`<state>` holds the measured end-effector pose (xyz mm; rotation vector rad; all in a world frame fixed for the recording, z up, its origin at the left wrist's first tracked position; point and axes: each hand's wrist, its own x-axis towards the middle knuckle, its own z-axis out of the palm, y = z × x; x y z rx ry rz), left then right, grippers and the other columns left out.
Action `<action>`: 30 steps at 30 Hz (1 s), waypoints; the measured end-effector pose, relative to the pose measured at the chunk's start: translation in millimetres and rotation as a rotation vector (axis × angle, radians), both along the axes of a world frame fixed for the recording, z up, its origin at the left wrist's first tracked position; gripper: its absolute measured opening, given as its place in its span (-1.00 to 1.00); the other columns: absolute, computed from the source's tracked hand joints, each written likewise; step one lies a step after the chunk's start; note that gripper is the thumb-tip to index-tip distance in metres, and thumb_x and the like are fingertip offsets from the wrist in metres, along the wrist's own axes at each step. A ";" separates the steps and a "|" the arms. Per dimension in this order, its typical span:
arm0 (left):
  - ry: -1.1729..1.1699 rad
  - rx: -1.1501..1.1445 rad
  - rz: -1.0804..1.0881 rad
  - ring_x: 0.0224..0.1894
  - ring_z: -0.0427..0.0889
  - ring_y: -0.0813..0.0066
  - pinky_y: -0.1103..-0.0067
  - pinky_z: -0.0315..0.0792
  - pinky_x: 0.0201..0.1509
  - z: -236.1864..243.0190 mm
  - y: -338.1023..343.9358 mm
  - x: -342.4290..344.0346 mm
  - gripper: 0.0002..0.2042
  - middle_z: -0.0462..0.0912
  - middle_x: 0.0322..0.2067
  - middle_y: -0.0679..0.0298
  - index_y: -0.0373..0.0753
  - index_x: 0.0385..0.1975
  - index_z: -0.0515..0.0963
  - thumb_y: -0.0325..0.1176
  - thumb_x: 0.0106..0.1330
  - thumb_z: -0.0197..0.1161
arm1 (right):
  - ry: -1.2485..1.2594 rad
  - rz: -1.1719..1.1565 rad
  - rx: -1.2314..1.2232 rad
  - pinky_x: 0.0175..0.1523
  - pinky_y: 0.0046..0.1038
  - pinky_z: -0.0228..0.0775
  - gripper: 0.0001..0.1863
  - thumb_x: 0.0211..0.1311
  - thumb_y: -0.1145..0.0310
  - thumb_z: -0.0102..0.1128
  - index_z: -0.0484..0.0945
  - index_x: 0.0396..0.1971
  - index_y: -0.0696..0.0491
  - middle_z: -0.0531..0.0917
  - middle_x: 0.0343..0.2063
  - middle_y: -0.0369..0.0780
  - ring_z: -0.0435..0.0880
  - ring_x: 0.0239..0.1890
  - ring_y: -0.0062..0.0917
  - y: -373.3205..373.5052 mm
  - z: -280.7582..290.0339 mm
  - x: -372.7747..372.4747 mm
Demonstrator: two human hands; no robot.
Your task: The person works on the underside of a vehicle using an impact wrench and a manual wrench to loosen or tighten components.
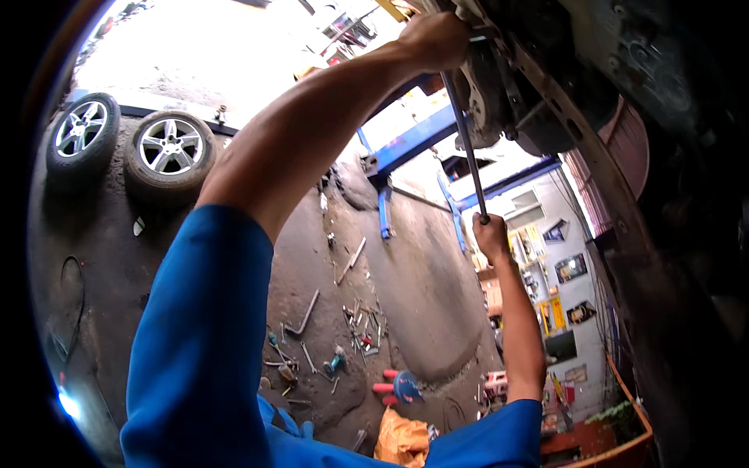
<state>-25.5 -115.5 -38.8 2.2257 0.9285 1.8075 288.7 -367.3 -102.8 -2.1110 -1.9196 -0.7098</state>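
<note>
My left hand (437, 37) is raised to the car's dark underside (577, 70), closed at the upper end of a long dark metal bar (464, 132); exactly what its fingers wrap round is partly hidden. A dark fitting (484, 35) shows just beside it. My right hand (490, 234) is closed around the bar's lower end. The bar slants up between my hands, alongside a rusty metal member and suspension parts (484, 101) of the car.
Two wheels with alloy rims (170, 145) lie at the left. Wrenches (308, 312) and small tools (363, 327) are scattered on the stained floor (421, 296). Blue lift beams (413, 140) stand behind, with shelving (534, 265), a red-legged stool (406, 388) and orange cloth (402, 437) around.
</note>
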 end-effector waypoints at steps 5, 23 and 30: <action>-0.091 -0.245 -0.634 -0.31 0.70 0.32 0.33 0.56 -0.37 0.1 5.1 4.7 -0.50 0.66 -0.19 0.07 -0.29 0.01 0.51 -0.26 0.01 0.31 | 0.007 -0.336 -0.039 -0.37 -0.26 0.39 -0.69 0.26 0.23 0.13 0.50 -0.43 0.24 0.61 -0.54 0.01 0.59 -0.51 -0.10 -118.2 58.9 -144.5; -0.252 0.013 -0.697 -0.58 0.56 0.27 0.39 0.39 -0.43 -7.8 28.3 -14.6 -0.69 0.56 -0.59 0.04 -0.34 -0.31 0.54 -0.16 0.37 0.11 | -0.495 -0.511 0.287 -0.43 -0.18 0.37 -0.80 0.09 0.27 0.27 0.45 -0.39 -0.01 0.61 -0.52 -0.16 0.61 -0.47 -0.14 -106.1 26.0 -159.8; -0.233 -0.138 -0.730 -0.39 0.61 0.03 0.31 0.42 -0.28 0.8 21.6 -31.8 -0.66 0.58 -0.52 -0.07 -0.40 -0.37 0.57 -0.16 0.33 0.10 | -0.785 -0.451 0.379 -0.47 -0.24 0.25 -0.78 0.14 0.24 0.25 0.47 -0.47 0.05 0.48 -0.62 -0.16 0.48 -0.56 -0.19 -110.7 24.5 -196.2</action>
